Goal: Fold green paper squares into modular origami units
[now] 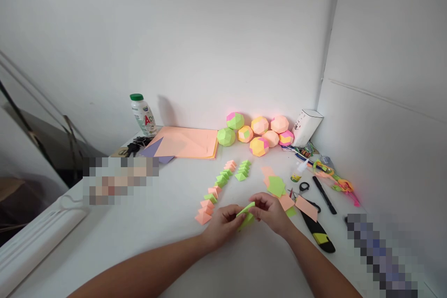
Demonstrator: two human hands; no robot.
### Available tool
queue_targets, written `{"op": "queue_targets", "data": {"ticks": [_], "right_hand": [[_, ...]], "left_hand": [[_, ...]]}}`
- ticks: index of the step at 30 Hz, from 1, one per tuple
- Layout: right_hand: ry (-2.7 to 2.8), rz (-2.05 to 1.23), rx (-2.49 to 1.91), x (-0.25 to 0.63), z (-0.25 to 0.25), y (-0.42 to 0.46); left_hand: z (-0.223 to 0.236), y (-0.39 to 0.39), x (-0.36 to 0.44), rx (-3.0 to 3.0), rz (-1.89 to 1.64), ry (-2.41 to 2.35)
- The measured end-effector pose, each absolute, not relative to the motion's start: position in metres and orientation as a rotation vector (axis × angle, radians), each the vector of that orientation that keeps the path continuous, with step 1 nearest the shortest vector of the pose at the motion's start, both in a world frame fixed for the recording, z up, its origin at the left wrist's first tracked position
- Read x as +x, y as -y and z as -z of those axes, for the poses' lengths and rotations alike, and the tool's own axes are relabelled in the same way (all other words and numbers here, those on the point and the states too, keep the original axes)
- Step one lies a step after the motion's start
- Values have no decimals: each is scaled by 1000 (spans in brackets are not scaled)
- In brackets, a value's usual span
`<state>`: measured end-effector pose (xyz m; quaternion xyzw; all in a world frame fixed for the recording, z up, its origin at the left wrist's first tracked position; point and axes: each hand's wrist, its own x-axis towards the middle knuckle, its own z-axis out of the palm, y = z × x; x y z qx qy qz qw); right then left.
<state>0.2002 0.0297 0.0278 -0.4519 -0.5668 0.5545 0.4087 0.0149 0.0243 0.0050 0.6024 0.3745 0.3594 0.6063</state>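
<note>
Between both hands is a green piece of paper (248, 216), partly folded and partly covered by the fingers. My left hand (223, 226) pinches its left edge. My right hand (270, 212) grips its upper right edge between thumb and fingers. To the left of the hands runs a slanting row of small folded paper pieces (203, 216) in peach and green. Beyond the hands stands a shorter row of green folded pieces (242, 171). A green pentagon sheet (276, 186) and peach cut papers (287, 202) lie just past my right hand.
At the back stand several faceted paper balls (259, 146), beside peach sheets (186, 142) and a white bottle (143, 114). On the right are a glue bottle (298, 171), scissors (304, 186), a black pen (324, 194), a black-and-yellow cutter (317, 233) and a white box (307, 126).
</note>
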Motion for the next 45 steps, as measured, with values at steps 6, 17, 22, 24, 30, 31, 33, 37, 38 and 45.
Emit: {"op": "queue_targets", "data": {"ticks": [6,17,22,24,30,31,33,37,38,45], "right_hand": [[1436,-1383,-1116,198,-32,-29],[1453,-1367,-1088,198,-37,-28],[1430,-1378,-1082,198,-34,-29],[1434,-1373,-1088,199,-33,-29],[1430,-1406,-1073,200,-35,-30],[1432,-1410,-1072,200,-36,-30],[1442,-1404,-1071,200,-37,-29],[1463,-1348,-1062,200,-37,-29],[1464,-1336,-1064,200,-37,-30],[1454,-1286,-1112,201,-36,-30]], "left_hand": [[-7,-24,16,1328,-783,-863],[-11,-23,15,1325,-817,-832],[-12,-24,14,1380,-810,-819],[-11,-24,13,1377,-800,-828],[-10,-23,13,1393,-779,-838],[-10,-23,13,1393,-775,-838],[-11,-23,13,1387,-760,-842],[-14,-24,14,1346,-772,-863],[-14,-24,14,1337,-794,-859],[-12,-26,16,1233,-819,-809]]}}
